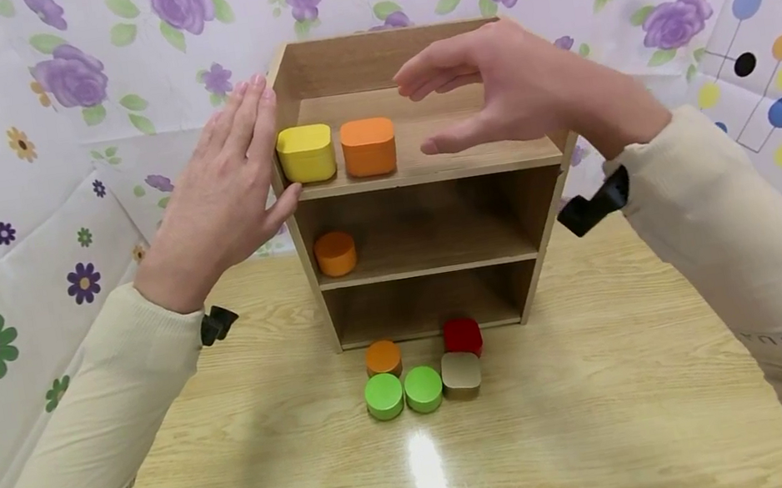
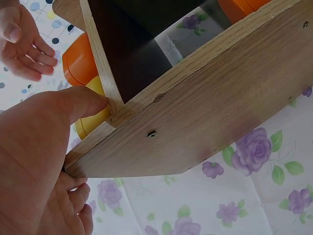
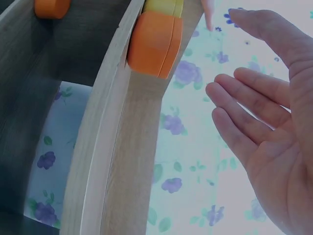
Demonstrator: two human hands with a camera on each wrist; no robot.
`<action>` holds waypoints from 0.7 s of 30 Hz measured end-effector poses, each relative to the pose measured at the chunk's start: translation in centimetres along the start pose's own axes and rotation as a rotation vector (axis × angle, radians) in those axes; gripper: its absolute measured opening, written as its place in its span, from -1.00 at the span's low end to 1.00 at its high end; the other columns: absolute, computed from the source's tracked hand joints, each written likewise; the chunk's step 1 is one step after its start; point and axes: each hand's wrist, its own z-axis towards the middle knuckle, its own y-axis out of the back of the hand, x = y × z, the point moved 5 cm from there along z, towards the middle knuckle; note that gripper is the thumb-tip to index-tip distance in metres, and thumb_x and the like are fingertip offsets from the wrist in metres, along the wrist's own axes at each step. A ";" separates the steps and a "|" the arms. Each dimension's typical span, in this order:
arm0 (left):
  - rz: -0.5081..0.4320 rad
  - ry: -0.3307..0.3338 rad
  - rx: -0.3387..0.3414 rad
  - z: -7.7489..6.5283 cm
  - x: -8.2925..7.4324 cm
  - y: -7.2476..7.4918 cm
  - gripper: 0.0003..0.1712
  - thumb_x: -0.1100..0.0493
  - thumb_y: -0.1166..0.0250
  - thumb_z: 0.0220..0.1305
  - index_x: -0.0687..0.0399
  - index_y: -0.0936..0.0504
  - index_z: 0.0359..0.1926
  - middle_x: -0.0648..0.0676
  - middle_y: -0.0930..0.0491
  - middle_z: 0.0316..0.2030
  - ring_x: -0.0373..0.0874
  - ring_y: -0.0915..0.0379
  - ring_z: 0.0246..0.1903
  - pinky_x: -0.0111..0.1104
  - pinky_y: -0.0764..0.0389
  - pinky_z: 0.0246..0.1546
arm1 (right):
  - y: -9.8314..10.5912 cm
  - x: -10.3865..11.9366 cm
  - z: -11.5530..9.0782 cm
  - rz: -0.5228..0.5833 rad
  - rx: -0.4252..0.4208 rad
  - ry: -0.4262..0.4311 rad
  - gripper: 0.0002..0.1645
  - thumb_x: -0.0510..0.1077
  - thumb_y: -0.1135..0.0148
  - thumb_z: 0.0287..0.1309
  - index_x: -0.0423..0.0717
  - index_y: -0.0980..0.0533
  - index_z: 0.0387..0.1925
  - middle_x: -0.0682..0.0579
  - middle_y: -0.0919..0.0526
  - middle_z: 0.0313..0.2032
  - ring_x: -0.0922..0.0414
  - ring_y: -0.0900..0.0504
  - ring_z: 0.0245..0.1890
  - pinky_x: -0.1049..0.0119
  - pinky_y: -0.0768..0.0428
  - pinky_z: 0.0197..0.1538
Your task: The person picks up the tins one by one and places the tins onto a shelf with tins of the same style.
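A small wooden shelf unit (image 1: 433, 270) stands on the table. My left hand (image 1: 222, 176) holds its left side panel, with the thumb against the front edge in the left wrist view. Right beside that hand, a yellow box (image 1: 306, 155) sits on the top shelf, with an orange rounded-square box (image 1: 369, 148) just to its right. My right hand (image 1: 489, 86) hovers by the right half of the top shelf, fingers spread from the thumb and holding nothing. In the right wrist view its palm (image 3: 279, 166) shows bare, apart from the orange box.
An orange round box (image 1: 335, 254) stands at the left of the middle shelf. Before the unit, on the wooden table (image 1: 275, 430), are another orange round box (image 1: 383, 358), two green round boxes (image 1: 384, 395), a red box (image 1: 462, 336) and a beige box (image 1: 461, 374). Flowered cloth (image 1: 131, 30) hangs behind.
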 end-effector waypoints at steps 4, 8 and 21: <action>0.001 0.004 0.000 0.0 0.0 0.0 0.11 -0.03 -0.25 0.48 0.40 0.21 0.66 0.38 0.20 0.69 0.30 0.19 0.69 0.07 0.06 0.72 | 0.0 0.2 -1.9 -0.029 -0.015 0.048 -0.24 0.06 -0.58 0.17 -0.01 -0.56 0.37 -0.01 -0.71 0.27 -0.04 -0.65 0.33 -0.08 -0.54 0.46; -0.008 0.005 0.003 0.0 0.0 0.0 0.10 -0.03 -0.25 0.48 0.39 0.22 0.67 0.37 0.20 0.69 0.29 0.19 0.69 0.06 0.06 0.72 | -0.6 0.2 -3.7 -0.019 -0.027 0.106 -0.27 -0.04 -0.60 0.15 -0.03 -0.59 0.35 -0.03 -0.73 0.24 -0.05 -0.67 0.30 -0.12 -0.57 0.42; -0.016 0.002 -0.006 0.0 0.0 0.1 0.10 -0.01 -0.27 0.46 0.41 0.18 0.66 0.38 0.18 0.69 0.30 0.18 0.68 0.05 0.08 0.73 | -5.8 -1.3 -7.7 0.028 0.047 0.159 -0.28 -0.05 -0.62 0.11 -0.02 -0.61 0.32 0.01 -0.72 0.26 0.00 -0.68 0.27 -0.10 -0.65 0.32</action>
